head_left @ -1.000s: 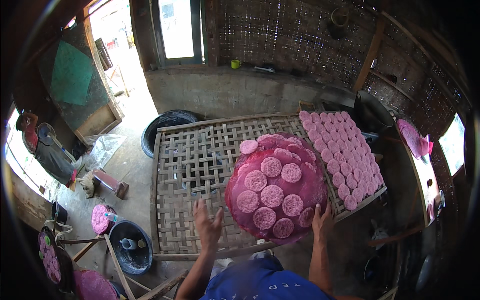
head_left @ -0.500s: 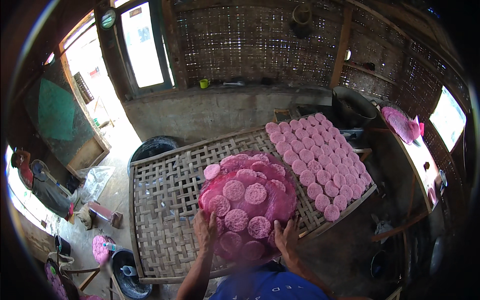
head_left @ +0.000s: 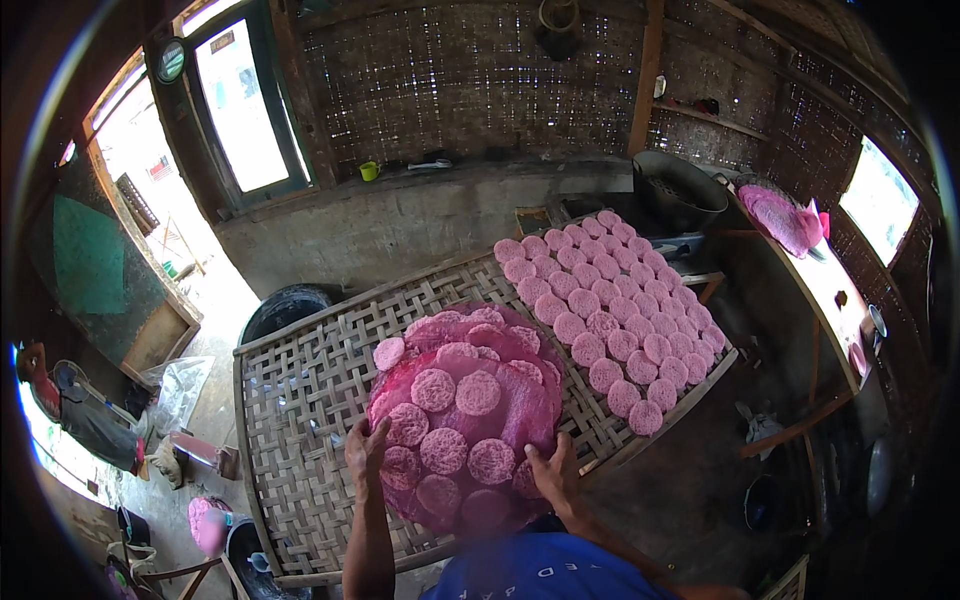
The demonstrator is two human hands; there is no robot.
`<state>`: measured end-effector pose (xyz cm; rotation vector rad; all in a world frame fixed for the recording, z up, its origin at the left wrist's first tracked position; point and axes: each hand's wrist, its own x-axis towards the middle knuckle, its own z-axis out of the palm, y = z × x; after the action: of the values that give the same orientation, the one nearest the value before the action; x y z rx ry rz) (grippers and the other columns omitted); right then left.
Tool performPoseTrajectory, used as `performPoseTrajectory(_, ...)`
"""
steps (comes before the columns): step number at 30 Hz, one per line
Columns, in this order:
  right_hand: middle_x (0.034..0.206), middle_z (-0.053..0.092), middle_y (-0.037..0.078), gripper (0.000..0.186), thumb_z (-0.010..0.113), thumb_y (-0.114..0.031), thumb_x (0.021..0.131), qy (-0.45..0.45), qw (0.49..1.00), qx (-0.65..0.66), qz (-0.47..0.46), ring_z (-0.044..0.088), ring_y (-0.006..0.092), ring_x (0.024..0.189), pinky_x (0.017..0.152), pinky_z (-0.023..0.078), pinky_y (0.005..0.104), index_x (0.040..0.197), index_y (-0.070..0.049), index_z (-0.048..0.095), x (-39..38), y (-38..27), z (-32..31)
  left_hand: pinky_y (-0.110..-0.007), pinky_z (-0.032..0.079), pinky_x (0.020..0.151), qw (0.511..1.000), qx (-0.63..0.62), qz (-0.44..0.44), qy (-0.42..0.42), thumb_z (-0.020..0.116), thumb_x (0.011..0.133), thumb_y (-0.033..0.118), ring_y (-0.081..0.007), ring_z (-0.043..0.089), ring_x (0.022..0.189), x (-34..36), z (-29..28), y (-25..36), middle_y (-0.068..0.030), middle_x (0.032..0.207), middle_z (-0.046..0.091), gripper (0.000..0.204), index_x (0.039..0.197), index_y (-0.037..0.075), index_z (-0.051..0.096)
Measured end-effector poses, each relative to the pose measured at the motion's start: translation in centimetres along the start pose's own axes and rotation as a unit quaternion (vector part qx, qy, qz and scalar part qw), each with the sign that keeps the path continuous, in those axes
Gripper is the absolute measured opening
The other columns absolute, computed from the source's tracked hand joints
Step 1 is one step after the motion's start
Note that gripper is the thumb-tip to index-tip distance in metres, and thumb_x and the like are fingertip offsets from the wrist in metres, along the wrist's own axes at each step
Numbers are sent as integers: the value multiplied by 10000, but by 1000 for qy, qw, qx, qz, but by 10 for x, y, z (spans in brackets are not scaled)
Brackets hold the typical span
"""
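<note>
L hand (head_left: 366,462) — fingers part-curled, gripping the left rim of the round pink stack (head_left: 525,410); R hand (head_left: 556,476) has the right rim, thumb on top. The stack's at the near edge of the woven bamboo rack (head_left: 300,470), topped w/ pink discs (head_left: 444,451). Just to its R — disc rows (head_left: 603,323); beyond, a dark pot (head_left: 680,205), yellow-green cup (head_left: 370,171) on the ledge (head_left: 470,174).
</note>
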<state>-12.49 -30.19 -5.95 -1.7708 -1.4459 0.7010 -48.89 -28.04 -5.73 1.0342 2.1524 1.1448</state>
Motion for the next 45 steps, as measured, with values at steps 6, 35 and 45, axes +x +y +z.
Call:
performPoseTrajectory(6,1280,585,309,762,789,-496,918,10,999,10,29,620,480,1135,971,520,548,1361,62,517,30,-11,-3,-405,554,798,998,35,-44,-41,821,871,573,-254,722,840,14,-1,-4,-161,947,786,664,1162,-19,756)
performPoseTrajectory(35,1234,686,303,741,817,-533,900,56,992,-88,-73,670,483,1139,968,542,548,1328,41,624,172,14,8,-441,574,893,993,-91,-36,67,890,838,476,-338,759,1002,-11,14,52,-214,1112,776,649,1232,-11,717)
performPoseTrajectory(45,1229,699,331,866,700,-697,928,-38,989,-140,3,690,498,1117,960,546,527,1305,80,644,165,-17,3,-462,574,934,997,29,-73,-14,838,790,656,-390,751,1087,-9,4,58,-180,1117,799,700,1261,141,779)
